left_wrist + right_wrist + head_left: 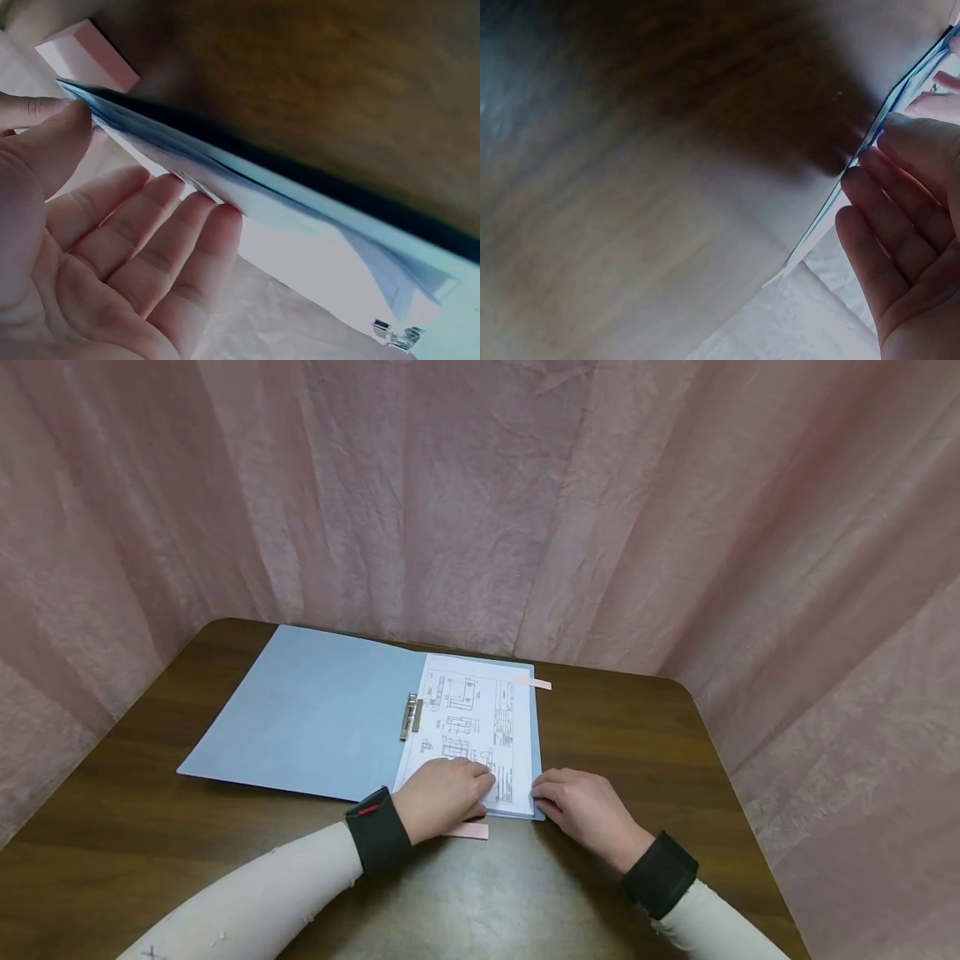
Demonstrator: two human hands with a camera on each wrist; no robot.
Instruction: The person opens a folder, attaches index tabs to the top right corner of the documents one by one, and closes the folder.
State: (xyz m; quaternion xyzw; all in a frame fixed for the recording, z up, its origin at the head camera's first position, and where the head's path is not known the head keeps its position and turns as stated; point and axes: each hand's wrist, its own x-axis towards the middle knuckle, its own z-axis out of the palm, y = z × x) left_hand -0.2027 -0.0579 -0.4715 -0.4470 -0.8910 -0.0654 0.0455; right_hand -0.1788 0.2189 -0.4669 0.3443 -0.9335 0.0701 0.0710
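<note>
A light blue folder (330,710) lies spread out on the table, a metal clip (408,717) at its fold. On its right half are several white sheets with printed drawings (506,727), and a pink sticky tab (534,682) juts from their upper right edge. My left hand (444,797) rests its fingers on the lower part of the top sheet; the left thumb (64,142) touches the near edge of the stack. At the lower right corner my right hand (588,810) touches the edge with thumb and bent fingertips (855,180).
Just below the left hand is a pink pad of sticky notes (468,831), partly hidden by that hand. The brown wooden table (630,735) has rounded far corners. A pink curtain (465,502) hangs close behind it and along both sides.
</note>
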